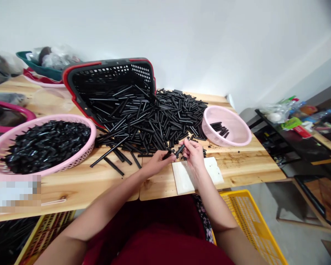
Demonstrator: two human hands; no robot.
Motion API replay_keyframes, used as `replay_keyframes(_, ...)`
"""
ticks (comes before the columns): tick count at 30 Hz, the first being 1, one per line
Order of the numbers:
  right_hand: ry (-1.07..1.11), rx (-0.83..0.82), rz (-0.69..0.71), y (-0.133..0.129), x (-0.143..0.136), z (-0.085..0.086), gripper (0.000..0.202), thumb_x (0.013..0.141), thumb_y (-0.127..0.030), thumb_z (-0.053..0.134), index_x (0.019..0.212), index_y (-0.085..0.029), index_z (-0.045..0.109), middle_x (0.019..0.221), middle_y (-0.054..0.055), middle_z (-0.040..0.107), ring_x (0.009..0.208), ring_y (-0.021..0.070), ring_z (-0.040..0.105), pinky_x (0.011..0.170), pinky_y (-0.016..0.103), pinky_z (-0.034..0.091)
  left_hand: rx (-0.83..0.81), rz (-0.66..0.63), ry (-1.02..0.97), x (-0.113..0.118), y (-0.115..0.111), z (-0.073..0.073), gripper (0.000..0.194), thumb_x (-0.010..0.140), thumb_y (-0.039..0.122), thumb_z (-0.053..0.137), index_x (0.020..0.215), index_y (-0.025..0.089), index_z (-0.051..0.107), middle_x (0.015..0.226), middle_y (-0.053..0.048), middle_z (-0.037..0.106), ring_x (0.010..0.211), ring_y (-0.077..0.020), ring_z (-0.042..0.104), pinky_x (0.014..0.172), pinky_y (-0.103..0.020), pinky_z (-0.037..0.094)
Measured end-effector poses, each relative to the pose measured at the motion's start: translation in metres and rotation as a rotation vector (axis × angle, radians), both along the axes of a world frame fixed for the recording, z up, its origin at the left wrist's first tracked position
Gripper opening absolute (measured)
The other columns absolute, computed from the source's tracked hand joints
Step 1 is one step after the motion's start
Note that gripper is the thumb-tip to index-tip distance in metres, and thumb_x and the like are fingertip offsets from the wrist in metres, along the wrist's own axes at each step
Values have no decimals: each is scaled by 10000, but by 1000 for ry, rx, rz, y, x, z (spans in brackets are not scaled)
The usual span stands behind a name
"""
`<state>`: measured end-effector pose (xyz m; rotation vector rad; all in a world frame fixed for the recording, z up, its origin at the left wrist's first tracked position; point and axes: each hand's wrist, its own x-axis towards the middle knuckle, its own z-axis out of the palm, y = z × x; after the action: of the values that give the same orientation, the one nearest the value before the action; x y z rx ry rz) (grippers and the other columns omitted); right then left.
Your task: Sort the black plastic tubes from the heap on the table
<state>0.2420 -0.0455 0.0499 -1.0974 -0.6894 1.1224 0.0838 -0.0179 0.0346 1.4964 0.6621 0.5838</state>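
- Dark red clothing [165,243] of the person lies nearest to the camera, below the edge of the counter [157,184].
- One black tube [167,155] is in the left grip [156,162], which is closed around it; a short black piece [180,150] is pinched in the right grip [194,154]. Whether the two touch, I cannot tell.
- Both seem light and rather stiff, perhaps of plastic or rubber; smooth surface may slip a little, but breaking looks unlikely. I would take hold near one end, between thumb and forefinger.
- Under the right wrist, a white board [181,180] lies flat.
- Behind, a loose pile of tubes [171,119] spreads from the tilted basket [68,86].
- Farther right, a pink bowl [238,127] holds few tubes; far left, a pink basket [92,133] is filled with glossy black pieces [46,147].
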Motion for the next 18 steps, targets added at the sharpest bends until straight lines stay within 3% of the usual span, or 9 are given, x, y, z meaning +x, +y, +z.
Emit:
replay_keyframes(5, 19, -12, -72, 1, 0, 6, 478, 607, -479, 812, 770, -54, 668, 469, -48, 331, 412, -2, 248, 367, 133, 159, -2, -37, -15, -5, 1, 4, 483, 836, 528, 520, 787, 55, 604, 669, -4, 510, 637, -17, 385, 632, -137, 288)
replay_keyframes(10, 54, -9, -116, 3, -1, 5, 486, 578, -479, 832, 748, -59, 655, 476, -49, 344, 405, -7, 248, 348, 126, 147, -40, -61, -53, -6, 3, -7, 487, 838, 547, 514, 765, 68, 562, 623, 18, 433, 600, -6, 347, 595, -144, 258)
replay_keyframes(15, 35, 3, 80, -2, 1, 11, 511, 682, -541, 759, 817, -57, 671, 485, -48, 338, 397, -4, 237, 335, 127, 158, -273, -88, -176, -11, 0, -16, 460, 809, 531, 565, 754, 83, 477, 681, 12, 440, 562, 11, 326, 548, -141, 239)
replay_keyframes(18, 40, 51, 151, -7, 3, 16, 525, 763, -566, 682, 913, -63, 679, 568, -15, 427, 427, 1, 281, 339, 125, 182, -399, -142, -269, -12, -2, -16, 473, 788, 532, 594, 723, 91, 434, 629, 30, 363, 531, 20, 288, 526, -138, 218)
